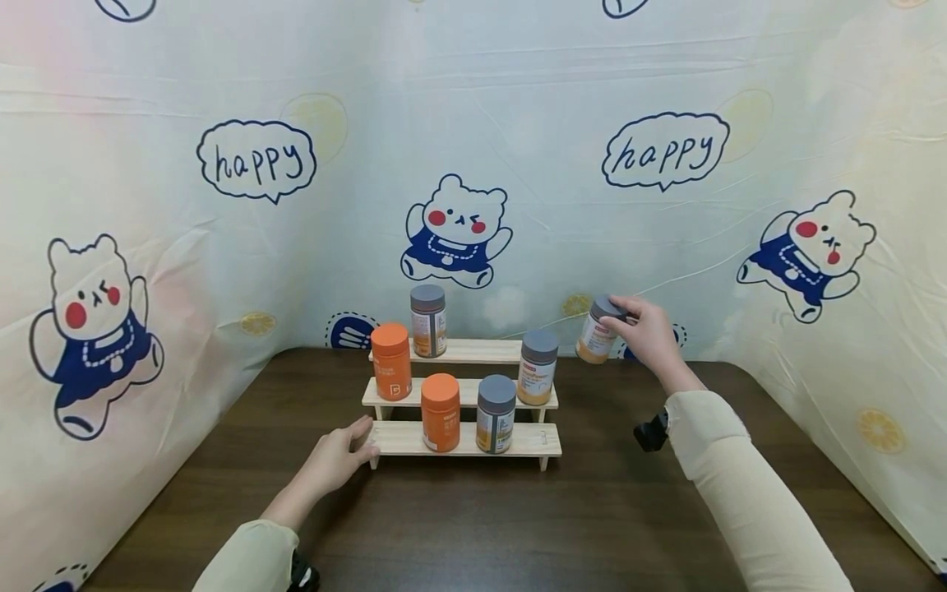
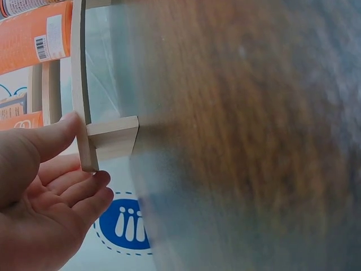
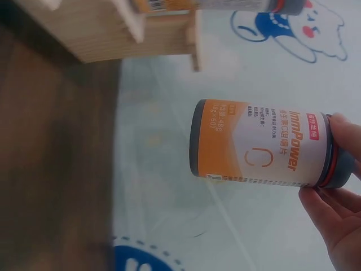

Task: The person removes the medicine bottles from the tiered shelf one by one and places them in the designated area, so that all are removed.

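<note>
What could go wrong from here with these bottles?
The right hand holds the lifted bottle near its lid, so it might slip. The left hand holds one end of the wooden rack; a jolt could topple standing bottles. Moved left, the lifted bottle could bump the rack's rightmost bottle.

Draped booth [image 1: 96, 164], cartoon-print cloth [image 1: 473, 90], dark table [image 1: 473, 526]

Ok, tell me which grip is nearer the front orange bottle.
Left: the left grip touches the front shelf, left of the front orange bottle; the right grip is farther, beyond the shelf's right end.
</note>
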Action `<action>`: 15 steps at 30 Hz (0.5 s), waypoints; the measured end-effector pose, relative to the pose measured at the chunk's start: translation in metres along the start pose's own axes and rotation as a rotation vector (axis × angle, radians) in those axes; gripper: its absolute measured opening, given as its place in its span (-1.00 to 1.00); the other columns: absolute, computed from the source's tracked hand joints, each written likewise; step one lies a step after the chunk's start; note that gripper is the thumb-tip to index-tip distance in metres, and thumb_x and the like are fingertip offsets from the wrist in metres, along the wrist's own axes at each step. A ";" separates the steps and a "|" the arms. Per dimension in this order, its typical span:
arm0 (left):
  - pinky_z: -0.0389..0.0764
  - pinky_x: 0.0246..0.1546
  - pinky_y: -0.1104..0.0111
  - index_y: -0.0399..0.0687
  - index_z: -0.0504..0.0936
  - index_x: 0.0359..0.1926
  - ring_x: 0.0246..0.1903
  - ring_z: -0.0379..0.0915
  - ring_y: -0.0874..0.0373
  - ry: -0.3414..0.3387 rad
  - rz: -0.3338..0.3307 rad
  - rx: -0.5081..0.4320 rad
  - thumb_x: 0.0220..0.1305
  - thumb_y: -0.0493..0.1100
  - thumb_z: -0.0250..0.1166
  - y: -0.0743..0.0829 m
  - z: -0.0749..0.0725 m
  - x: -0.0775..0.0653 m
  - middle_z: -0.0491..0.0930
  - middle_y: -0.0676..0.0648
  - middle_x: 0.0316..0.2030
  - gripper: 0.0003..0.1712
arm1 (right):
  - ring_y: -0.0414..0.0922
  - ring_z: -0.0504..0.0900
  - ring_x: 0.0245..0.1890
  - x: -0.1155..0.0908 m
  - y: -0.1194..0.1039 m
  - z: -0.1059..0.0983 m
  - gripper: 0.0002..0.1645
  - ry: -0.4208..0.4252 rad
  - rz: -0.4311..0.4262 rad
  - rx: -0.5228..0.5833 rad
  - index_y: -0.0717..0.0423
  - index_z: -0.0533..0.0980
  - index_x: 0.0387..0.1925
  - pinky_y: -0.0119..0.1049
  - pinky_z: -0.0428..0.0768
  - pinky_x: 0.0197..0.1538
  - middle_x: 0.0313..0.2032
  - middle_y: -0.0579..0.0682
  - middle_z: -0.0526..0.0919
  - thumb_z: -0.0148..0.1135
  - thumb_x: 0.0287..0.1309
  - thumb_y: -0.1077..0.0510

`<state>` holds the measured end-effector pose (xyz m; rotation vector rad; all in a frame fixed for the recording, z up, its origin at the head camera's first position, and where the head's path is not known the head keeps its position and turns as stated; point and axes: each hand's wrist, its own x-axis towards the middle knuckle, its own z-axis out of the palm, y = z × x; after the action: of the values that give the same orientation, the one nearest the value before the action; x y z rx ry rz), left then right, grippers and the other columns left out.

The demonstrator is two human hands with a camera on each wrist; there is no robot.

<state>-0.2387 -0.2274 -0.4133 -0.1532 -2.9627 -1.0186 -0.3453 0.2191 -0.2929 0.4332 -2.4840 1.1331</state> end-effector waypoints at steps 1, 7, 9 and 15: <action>0.20 0.12 -0.07 -0.39 0.24 0.27 0.22 0.11 -0.22 -0.002 -0.002 -0.001 0.25 -0.15 0.21 0.000 0.000 0.000 0.19 -0.32 0.26 -0.35 | 0.16 0.37 0.12 -0.002 0.003 0.001 -0.41 0.000 0.001 -0.011 0.28 0.36 0.19 0.00 0.43 0.05 0.15 0.28 0.37 0.21 0.17 0.11; 0.20 0.13 -0.07 -0.40 0.24 0.27 0.22 0.10 -0.22 -0.002 -0.004 -0.001 0.25 -0.16 0.21 0.000 0.000 -0.001 0.18 -0.32 0.26 -0.35 | 0.18 0.41 0.08 -0.016 0.022 0.012 -0.41 -0.008 0.005 -0.071 0.29 0.39 0.17 0.02 0.47 -0.02 0.14 0.27 0.39 0.23 0.16 0.09; 0.20 0.13 -0.07 -0.40 0.24 0.27 0.23 0.10 -0.22 -0.003 -0.005 -0.003 0.26 -0.15 0.21 0.000 0.000 -0.001 0.18 -0.32 0.26 -0.35 | 0.19 0.43 0.06 -0.020 0.028 0.016 -0.42 -0.014 -0.002 -0.080 0.31 0.39 0.16 0.02 0.48 -0.03 0.13 0.28 0.39 0.24 0.15 0.11; 0.20 0.13 -0.07 -0.39 0.23 0.27 0.23 0.09 -0.22 -0.008 -0.006 -0.012 0.26 -0.15 0.20 0.000 0.000 -0.001 0.17 -0.32 0.27 -0.35 | 0.19 0.45 0.04 -0.031 0.040 0.029 -0.45 -0.034 -0.008 -0.077 0.34 0.41 0.13 0.01 0.50 -0.05 0.10 0.30 0.42 0.25 0.14 0.16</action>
<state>-0.2378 -0.2272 -0.4136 -0.1485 -2.9665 -1.0396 -0.3406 0.2260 -0.3504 0.4431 -2.5430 1.0308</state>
